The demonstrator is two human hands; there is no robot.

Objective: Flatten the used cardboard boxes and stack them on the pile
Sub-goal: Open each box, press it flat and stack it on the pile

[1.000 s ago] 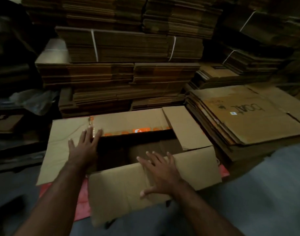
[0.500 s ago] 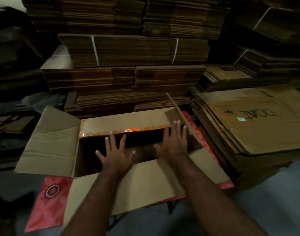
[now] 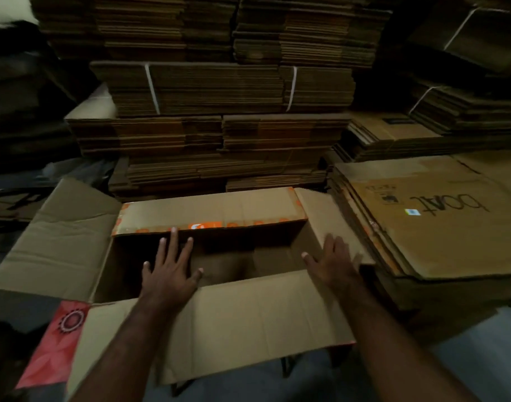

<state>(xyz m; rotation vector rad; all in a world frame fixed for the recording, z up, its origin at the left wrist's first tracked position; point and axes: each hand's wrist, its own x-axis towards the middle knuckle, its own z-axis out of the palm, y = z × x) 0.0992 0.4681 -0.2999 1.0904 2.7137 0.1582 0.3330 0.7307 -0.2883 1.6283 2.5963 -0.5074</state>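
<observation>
An open cardboard box (image 3: 248,320) with red printed outer sides stands in front of me, its four top flaps spread outward. My left hand (image 3: 170,271) hovers over the box's dark opening with fingers straight and spread, holding nothing. My right hand (image 3: 334,264) lies flat with straight fingers on the right flap (image 3: 324,216), which leans out toward the pile. The pile of flattened boxes (image 3: 439,236) sits just right of the box, its top sheet marked "boat".
Tall strapped bundles of flat cardboard (image 3: 219,91) form a wall right behind the box. More flat stacks (image 3: 393,134) lie at the back right. Dark clutter and a plastic bag (image 3: 74,169) sit at the left. Grey floor (image 3: 480,361) shows at the lower right.
My right hand has moved right from the box's opening onto the right flap and pushed it outward. My left hand has reached farther over the opening. The view has come closer.
</observation>
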